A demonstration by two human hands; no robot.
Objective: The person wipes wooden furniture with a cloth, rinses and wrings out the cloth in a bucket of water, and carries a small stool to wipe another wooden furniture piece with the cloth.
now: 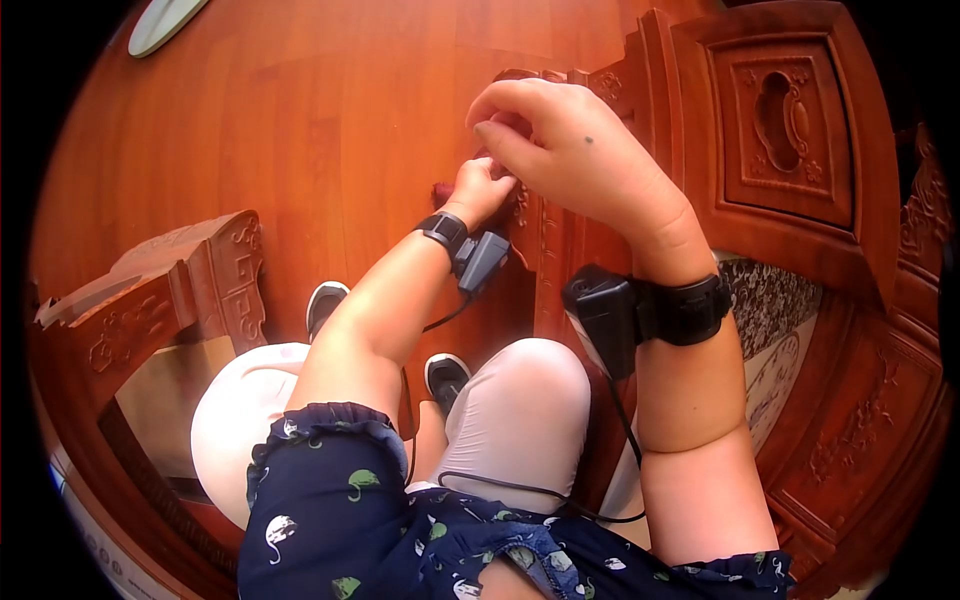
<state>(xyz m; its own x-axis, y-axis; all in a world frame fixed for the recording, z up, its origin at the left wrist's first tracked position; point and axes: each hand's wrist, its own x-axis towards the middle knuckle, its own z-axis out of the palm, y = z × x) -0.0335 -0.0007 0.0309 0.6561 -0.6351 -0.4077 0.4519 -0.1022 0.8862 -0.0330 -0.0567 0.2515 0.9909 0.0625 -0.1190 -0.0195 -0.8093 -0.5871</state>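
My right hand [575, 135] is raised in front of carved reddish-brown wooden furniture. Its fingers curl in toward the thumb, and whatever they may hold is hidden. Just below and to the left, my left hand [480, 190] is closed, its fingertips partly covered by the right hand. What lies in its grip I cannot make out. Beside the left hand a small dark red thing [442, 194] shows, too little visible to name. Both wrists carry black straps with box-like devices, the left device [482, 262] and the right device [603, 310], with cables hanging from them.
A carved wooden cabinet front [785, 130] stands at right. At left is a carved wooden chair [150, 330] with a white round object [240, 420] near it. Wooden floor [330, 130] spreads beyond, with a pale round edge [160, 25] at top left. My knees and dark shoes are below.
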